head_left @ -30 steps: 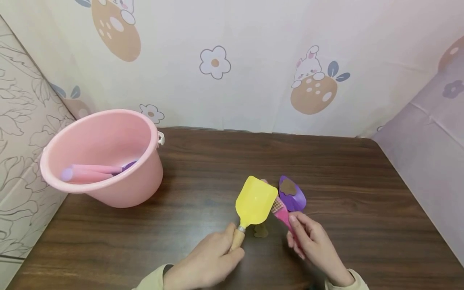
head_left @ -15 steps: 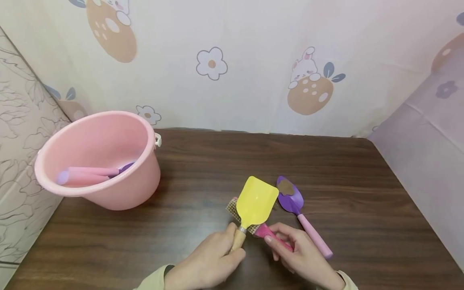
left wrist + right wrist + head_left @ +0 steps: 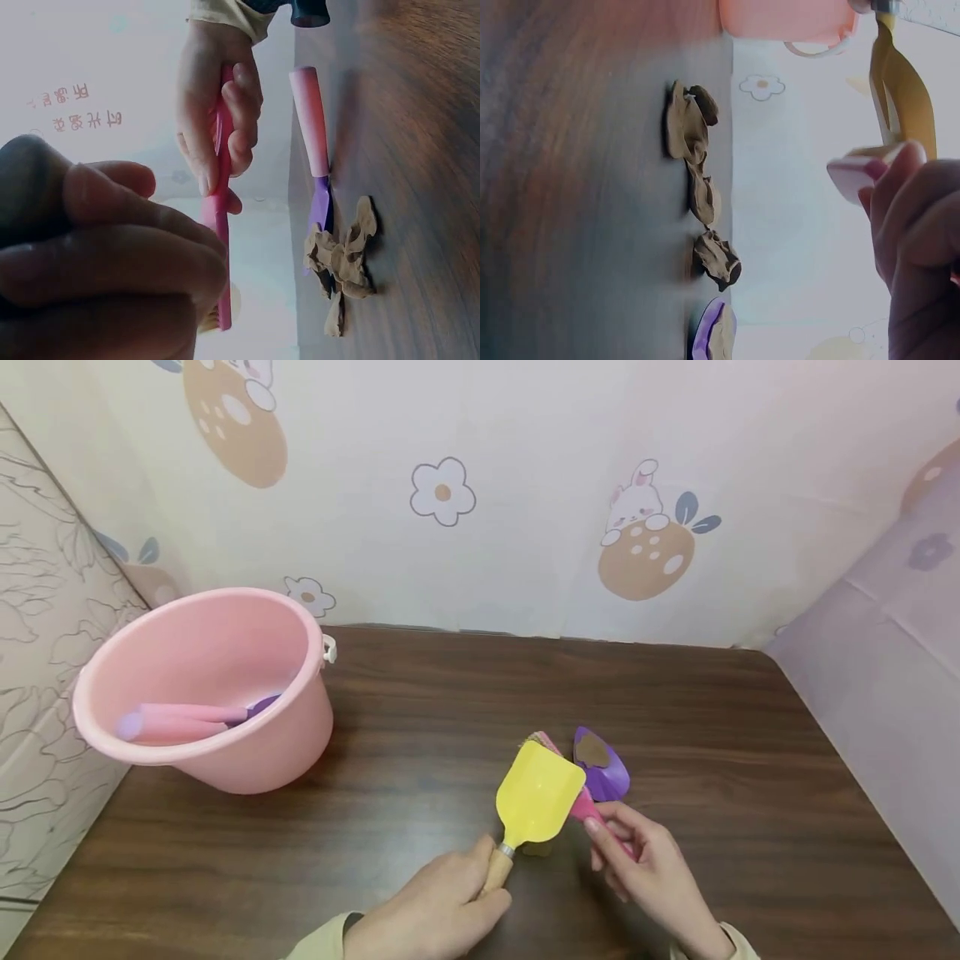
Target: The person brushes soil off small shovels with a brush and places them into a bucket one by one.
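**Yellow shovel (image 3: 540, 791) and pink brush (image 3: 583, 806) held above the desk (image 3: 420, 710)**

A pale backdrop (image 3: 525, 552) printed with rabbits, flowers and orange fruit stands behind the dark wood-grain desk. The largest thing on the desk is a pink bucket (image 3: 281, 756), at the far left, with pink handles (image 3: 180, 724) lying inside it.

Well apart from the bucket, two hands work close together near the front. The left hand (image 3: 442, 897) has its grip wrapped around the wooden handle (image 3: 497, 870) of the yellow shovel, whose blade slants up and to the right. The right hand (image 3: 652, 868) has its grip clamped on the pink brush, thumb and fingers pinching the handle. In the head view the blade hides the middle of the brush; whether the two touch, I cannot tell.

Just beyond the right hand, a purple shovel (image 3: 611, 781) lies on the desk, a flat brown piece (image 3: 591, 750) resting on its blade.

Smallest are the crumpled brown lumps (image 3: 718, 259), lying on the desk in a loose row beside the purple shovel.
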Motion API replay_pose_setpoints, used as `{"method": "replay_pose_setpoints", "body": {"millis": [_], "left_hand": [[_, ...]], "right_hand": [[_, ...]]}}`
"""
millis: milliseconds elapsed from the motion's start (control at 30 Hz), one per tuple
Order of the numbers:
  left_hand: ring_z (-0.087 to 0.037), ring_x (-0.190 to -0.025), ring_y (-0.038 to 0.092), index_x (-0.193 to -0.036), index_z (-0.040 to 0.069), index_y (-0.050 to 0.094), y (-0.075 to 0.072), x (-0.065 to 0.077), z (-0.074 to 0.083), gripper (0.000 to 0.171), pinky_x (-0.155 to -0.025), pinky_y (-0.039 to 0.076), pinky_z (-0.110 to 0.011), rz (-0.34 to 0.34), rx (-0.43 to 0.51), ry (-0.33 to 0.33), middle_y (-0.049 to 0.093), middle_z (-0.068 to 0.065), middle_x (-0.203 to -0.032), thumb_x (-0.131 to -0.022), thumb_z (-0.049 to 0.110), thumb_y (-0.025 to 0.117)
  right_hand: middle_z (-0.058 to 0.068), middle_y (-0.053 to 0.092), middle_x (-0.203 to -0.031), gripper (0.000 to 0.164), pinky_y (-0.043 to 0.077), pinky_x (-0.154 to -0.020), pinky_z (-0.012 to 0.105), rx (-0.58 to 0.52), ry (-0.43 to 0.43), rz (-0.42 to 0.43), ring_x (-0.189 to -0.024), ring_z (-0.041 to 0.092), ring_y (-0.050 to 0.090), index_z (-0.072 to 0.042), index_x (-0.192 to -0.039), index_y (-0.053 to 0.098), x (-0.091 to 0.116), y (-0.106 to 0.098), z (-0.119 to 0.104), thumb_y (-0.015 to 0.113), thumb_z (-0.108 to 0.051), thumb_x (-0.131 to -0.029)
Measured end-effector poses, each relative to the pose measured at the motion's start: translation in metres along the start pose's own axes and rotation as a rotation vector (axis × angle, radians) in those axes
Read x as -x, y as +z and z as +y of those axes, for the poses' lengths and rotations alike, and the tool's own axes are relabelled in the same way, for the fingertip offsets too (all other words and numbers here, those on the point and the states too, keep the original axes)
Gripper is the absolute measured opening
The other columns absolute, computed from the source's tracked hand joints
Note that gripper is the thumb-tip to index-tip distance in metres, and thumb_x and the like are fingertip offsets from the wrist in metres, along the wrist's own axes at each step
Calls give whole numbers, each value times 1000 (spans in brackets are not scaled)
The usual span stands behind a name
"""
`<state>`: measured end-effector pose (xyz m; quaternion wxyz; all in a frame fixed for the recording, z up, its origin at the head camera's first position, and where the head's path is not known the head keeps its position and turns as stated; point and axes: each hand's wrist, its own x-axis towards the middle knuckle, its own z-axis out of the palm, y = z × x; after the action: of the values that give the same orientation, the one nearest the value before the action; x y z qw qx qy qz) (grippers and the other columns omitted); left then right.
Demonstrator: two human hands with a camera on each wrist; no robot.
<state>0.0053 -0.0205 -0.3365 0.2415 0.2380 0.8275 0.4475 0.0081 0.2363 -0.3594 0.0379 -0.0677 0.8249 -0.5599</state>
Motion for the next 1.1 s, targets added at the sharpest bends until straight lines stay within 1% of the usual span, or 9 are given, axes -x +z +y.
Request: {"method": "replay_pose_setpoints", "body": {"millis": [167,367,467,600,667,767,867,967,1100], "left_hand": [[-2,-54,33,-82,18,37,1,0,-1,15,-50,30,-18,-9,-8,7,28,10,-62,-86,22,51],[-1,-52,29,-80,17,37,-1,0,1,16,-48,26,-17,-2,-8,52,27,12,-61,-84,19,52],[0,-52,29,-79,17,37,-5,0,3,16,-48,26,-17,13,-7,46,29,11,-60,-83,18,53],[0,-48,32,-79,17,40,-11,1,3,17,-46,28,-17,44,-7,27,33,11,-58,-87,20,54],[1,-45,35,-80,17,41,-15,2,2,19,-43,30,-17,53,0,28,36,11,-57,-91,23,54],[2,-40,39,-81,14,44,-21,4,0,21,-38,31,-17,59,46,32,40,11,-55,-94,27,54],[3,-38,40,-85,12,48,-27,6,0,20,-36,32,-15,79,79,27,42,10,-53,-95,28,54],[2,-39,38,-88,12,51,-34,9,1,18,-36,30,-15,108,69,9,42,11,-53,-94,28,55],[2,-42,34,-86,16,52,-41,14,0,15,-38,30,-18,165,-1,-19,39,12,-53,-92,27,59]], "right_hand": [[2,54,-61,17,34,-30,24,-14,18,77,-34,9,40,7,-105,55,-4,-3,-1,50,-8,-98],[3,54,-60,14,31,-28,26,-54,26,127,-33,11,38,4,-105,55,-6,-8,-2,50,-7,-98],[3,55,-60,15,30,-27,28,-108,38,174,-34,9,40,4,-105,55,-7,-12,-2,50,-8,-98],[3,55,-60,19,29,-28,30,-177,50,228,-35,7,41,8,-106,54,-10,-17,-1,50,-8,-98],[2,55,-60,20,30,-28,30,-181,64,232,-36,6,41,8,-106,54,-10,-17,0,50,-10,-99],[2,55,-60,19,31,-28,28,-164,91,227,-36,6,42,6,-106,55,-9,-16,1,50,-11,-99],[2,56,-61,18,31,-28,28,-141,106,219,-36,6,42,3,-106,55,-8,-14,3,51,-12,-99],[2,56,-61,16,31,-28,27,-123,107,211,-36,6,41,2,-105,55,-8,-13,4,51,-13,-99],[2,56,-60,13,31,-28,27,-103,109,200,-36,5,41,-2,-104,57,-8,-12,5,51,-12,-98]]}}
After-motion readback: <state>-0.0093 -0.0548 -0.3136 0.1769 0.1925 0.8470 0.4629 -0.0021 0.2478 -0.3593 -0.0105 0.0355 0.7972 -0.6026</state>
